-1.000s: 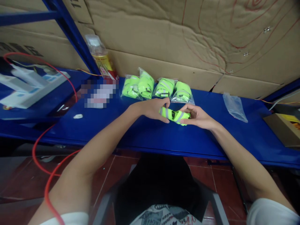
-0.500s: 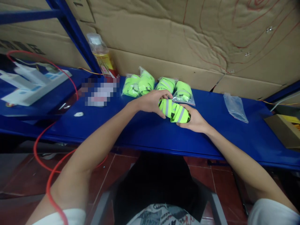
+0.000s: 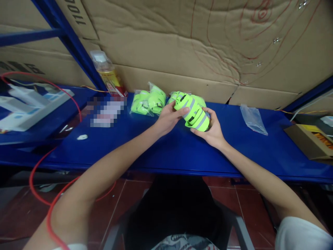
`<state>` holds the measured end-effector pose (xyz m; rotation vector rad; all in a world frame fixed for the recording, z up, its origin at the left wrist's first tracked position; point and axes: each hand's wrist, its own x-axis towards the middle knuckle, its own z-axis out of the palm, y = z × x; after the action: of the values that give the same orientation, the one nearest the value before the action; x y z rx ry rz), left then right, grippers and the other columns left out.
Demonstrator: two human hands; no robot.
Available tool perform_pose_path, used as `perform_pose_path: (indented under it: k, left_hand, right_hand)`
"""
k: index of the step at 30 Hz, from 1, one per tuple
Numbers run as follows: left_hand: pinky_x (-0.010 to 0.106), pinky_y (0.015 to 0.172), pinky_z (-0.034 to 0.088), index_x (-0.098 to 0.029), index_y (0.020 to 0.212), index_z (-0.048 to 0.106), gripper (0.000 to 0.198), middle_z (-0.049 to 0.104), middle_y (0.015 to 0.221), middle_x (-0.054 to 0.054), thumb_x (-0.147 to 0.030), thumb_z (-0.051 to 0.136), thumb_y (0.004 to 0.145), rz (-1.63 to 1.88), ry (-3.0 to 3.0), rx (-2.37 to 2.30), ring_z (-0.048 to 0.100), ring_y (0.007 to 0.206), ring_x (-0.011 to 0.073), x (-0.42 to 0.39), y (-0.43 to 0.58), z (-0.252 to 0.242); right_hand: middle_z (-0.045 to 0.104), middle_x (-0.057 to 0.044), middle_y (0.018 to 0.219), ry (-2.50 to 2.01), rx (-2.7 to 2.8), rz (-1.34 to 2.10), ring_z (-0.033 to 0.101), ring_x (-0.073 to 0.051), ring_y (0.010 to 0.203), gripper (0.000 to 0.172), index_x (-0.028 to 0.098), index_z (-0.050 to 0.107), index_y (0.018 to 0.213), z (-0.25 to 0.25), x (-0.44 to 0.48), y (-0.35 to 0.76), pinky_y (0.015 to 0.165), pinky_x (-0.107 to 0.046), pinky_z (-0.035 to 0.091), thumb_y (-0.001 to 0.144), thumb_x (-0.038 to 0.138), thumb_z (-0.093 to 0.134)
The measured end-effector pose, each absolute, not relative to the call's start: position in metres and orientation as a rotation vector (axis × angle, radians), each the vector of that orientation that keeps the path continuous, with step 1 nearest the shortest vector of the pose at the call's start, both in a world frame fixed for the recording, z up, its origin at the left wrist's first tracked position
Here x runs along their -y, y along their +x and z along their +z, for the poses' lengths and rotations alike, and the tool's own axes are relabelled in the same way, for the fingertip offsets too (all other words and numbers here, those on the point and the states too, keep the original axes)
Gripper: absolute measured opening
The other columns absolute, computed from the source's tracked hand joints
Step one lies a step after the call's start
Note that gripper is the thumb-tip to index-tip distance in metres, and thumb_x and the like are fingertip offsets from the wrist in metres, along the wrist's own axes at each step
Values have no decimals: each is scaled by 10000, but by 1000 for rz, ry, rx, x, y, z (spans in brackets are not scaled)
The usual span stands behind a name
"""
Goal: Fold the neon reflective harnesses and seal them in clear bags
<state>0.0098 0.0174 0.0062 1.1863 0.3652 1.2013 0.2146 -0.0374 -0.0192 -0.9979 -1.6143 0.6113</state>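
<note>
Between my two hands, above the blue table (image 3: 156, 149), is a folded neon-yellow reflective strap (image 3: 194, 113) with grey stripes and black parts. My left hand (image 3: 170, 118) grips its upper left end, thumb lying across the front. Around its lower right end my right hand (image 3: 212, 130) is closed, fingers behind and thumb below. Behind the strap, more yellow bundles are partly hidden by it. To the left of them lie clear bags with yellow straps (image 3: 148, 101). An empty clear zip bag (image 3: 253, 119) rests flat on the right.
A bottle with a clear cap (image 3: 109, 74) stands at the back left. A white power strip (image 3: 36, 107) and a red hose (image 3: 32, 177) are on the left. An open cardboard box (image 3: 307, 140) sits at the right edge. Cardboard (image 3: 161, 48) lines the back.
The strap bundle has turned to a steeper slant, showing more of its striped face. My left thumb has moved onto its front. The camera view has shifted slightly.
</note>
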Motion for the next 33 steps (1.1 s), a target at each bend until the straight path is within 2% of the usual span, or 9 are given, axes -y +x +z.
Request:
perform_pose_path:
  k: [3,5,9,13,18,25,27,30,33]
  left_hand:
    - [528,1179,553,-198,1260,740,562,784,1275,130,-489,915,813,1193,1186,-357,663,1373,370,-13,13,8]
    - [546,1187,549,-201,1317,725,599,771,1319,137,-534,881,845,1191,1183,-375,652,1390,379,-11,16,6]
    - [565,1271,472,-279,1442,661,604,712,1460,97,-621,741,950,1260,1162,-437,556,1517,346,-8,29,-6]
    - [546,1350,360,-306,1450,646,635,668,1526,73,-730,642,976,1345,1280,-436,463,1598,313,-1,36,-12]
    - [507,1336,388,-246,1331,696,663,687,1490,97,-796,552,992,1575,1378,-681,522,1550,329,12,37,-6]
    - [423,1176,548,-220,1129,743,492,802,1243,79,-677,586,1033,1721,1194,-834,730,1270,277,-6,29,-4]
    - [407,1095,591,-217,1066,757,467,823,1138,69,-663,630,1007,1681,1213,-812,763,1183,273,-19,20,-4]
    - [374,951,632,-219,1006,761,476,831,1001,59,-683,671,953,1564,1187,-758,789,1053,259,-36,7,-2]
    - [342,889,628,-224,1009,756,492,823,917,50,-703,695,916,1491,1166,-728,788,1000,239,-46,-2,1]
  right_hand:
    - [755,-103,1236,-1047,1595,626,749,-326,1108,817,269,544,1326,-25,33,212,1025,-558,638,677,535,963]
    - [756,-95,1222,-1062,1604,592,747,-320,1101,768,262,574,1280,-26,33,211,1024,-553,636,678,540,962]
    - [724,-120,1342,-1058,1640,435,705,-344,1251,727,253,598,1338,-25,39,209,1116,-589,579,748,517,931]
    - [627,-134,1515,-1101,1766,137,564,-385,1460,752,288,590,1418,-24,43,209,1236,-660,453,784,526,917]
    - [585,-147,1537,-1113,1879,-13,535,-392,1467,830,302,470,1549,-25,47,204,1217,-663,465,860,577,844]
    - [468,-258,1656,-1159,2133,-159,449,-430,1557,1032,156,346,1664,-12,57,184,1255,-650,419,906,757,705]
    - [468,-223,1686,-1183,2207,-210,459,-426,1558,940,207,435,1640,-3,48,198,1254,-653,401,929,780,656]
    - [569,-196,1612,-1387,2059,-320,524,-412,1500,545,250,703,1415,11,21,252,1204,-669,390,1058,634,553]
    - [589,-378,1490,-1803,1619,-454,548,-513,1411,595,131,804,1173,13,-6,331,1105,-733,370,898,659,776]
